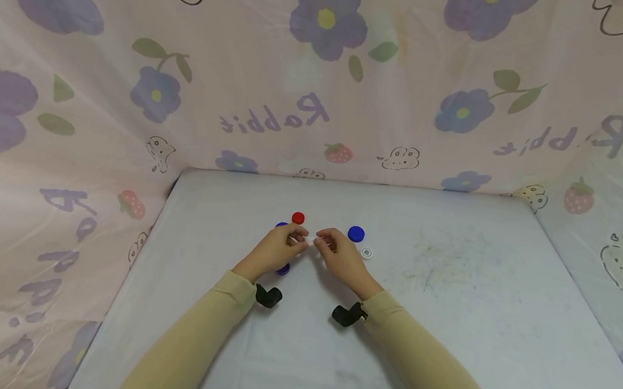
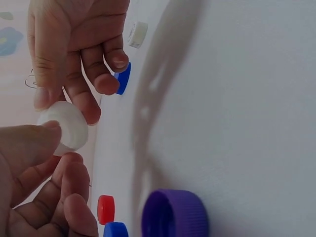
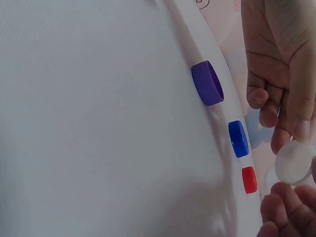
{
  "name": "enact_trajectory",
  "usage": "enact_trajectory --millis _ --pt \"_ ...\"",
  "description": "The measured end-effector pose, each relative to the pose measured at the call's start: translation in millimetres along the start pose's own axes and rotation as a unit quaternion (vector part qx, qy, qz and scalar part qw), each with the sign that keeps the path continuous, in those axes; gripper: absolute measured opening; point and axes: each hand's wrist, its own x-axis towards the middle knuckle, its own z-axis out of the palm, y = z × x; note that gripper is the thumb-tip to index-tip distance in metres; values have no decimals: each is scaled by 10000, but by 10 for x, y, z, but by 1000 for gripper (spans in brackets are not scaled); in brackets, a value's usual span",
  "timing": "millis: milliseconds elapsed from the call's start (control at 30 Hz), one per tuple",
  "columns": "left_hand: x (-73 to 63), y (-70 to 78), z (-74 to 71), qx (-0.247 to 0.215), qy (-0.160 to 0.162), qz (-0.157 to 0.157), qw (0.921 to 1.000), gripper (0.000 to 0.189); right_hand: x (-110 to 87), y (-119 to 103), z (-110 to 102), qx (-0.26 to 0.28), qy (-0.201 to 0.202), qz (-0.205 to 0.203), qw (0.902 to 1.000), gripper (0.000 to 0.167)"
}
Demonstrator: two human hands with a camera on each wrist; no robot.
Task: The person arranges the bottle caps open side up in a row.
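Both hands meet above the white table (image 1: 444, 327), just in front of the red bottle cap (image 1: 298, 218): the left hand (image 1: 276, 250) and the right hand (image 1: 341, 255) each pinch the white bottle cap (image 2: 65, 126) between thumb and fingertips, so it hangs between them off the surface. A blue cap (image 1: 356, 234) lies just right of the red cap with a small white cap (image 1: 366, 252) near it, another blue cap (image 2: 115, 229) sits just left of the red one, and a purple cap (image 2: 175, 213) rests nearer the person, under the left hand.

"Rabbit" on the flowered backdrop cloth (image 1: 354, 69)
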Motion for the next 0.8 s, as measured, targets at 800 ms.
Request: enact_trajectory --millis 800 --pt "-30 -96 7 -185 176 -8 9997 27 2 13 28 51 -52 -52 10000 17"
